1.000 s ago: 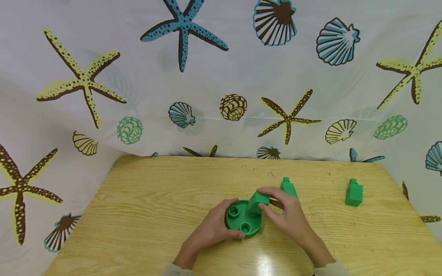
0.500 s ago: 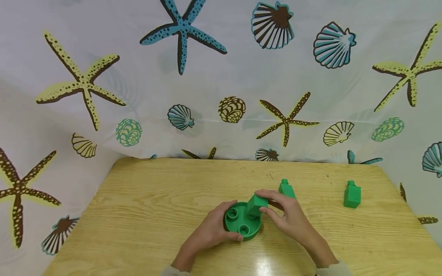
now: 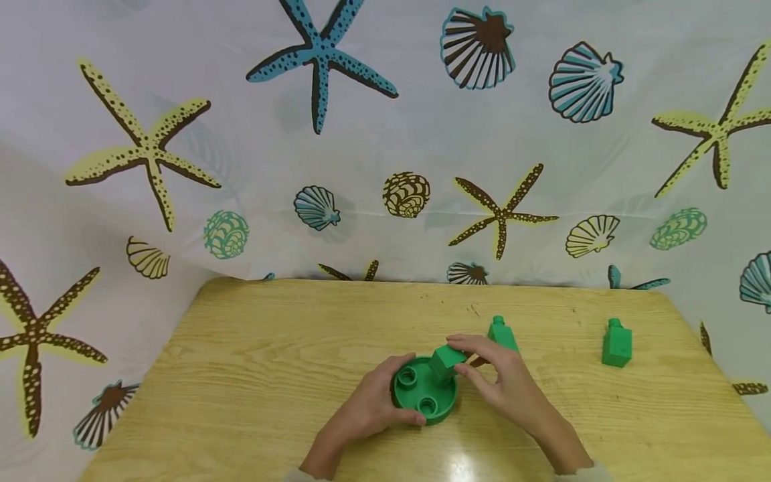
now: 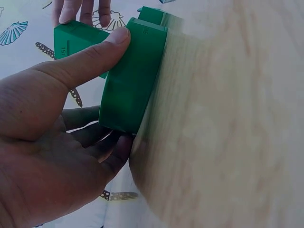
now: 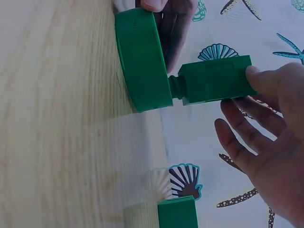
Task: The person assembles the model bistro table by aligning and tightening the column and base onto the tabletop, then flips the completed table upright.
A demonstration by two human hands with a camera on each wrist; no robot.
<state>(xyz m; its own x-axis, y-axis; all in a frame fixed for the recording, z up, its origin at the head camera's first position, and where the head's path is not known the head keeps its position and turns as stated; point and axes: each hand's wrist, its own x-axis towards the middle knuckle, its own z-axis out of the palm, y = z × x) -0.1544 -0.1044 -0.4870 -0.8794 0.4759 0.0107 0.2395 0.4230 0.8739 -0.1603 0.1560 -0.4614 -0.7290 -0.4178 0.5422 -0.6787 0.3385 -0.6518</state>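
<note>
A round green plastic dish [image 3: 435, 389] with raised ring sockets on its floor rests on the table. My left hand [image 3: 375, 402] grips its left side, the thumb on the near rim, as the left wrist view also shows on the dish wall [image 4: 130, 78]. With thumb and fingers, my right hand [image 3: 510, 383] pinches the upper end of a green rectangular block [image 3: 444, 363]. In the right wrist view the block [image 5: 216, 80] has a narrow neck pointing down into the dish [image 5: 142, 64]. The neck's tip is hidden behind the dish wall. Two sockets show uncovered.
A second green necked block [image 3: 501, 335] stands just behind my right hand, partly covered by it. Another green block [image 3: 617, 347] stands farther right on the wooden table [image 3: 271, 375]. A white cloth [image 3: 361, 147] printed with starfish and shells hangs behind and at the sides.
The block in my right hand has shifted slightly lower and to the left relative to the dish. My left hand keeps its grip on the dish. The view has tilted a little.
</note>
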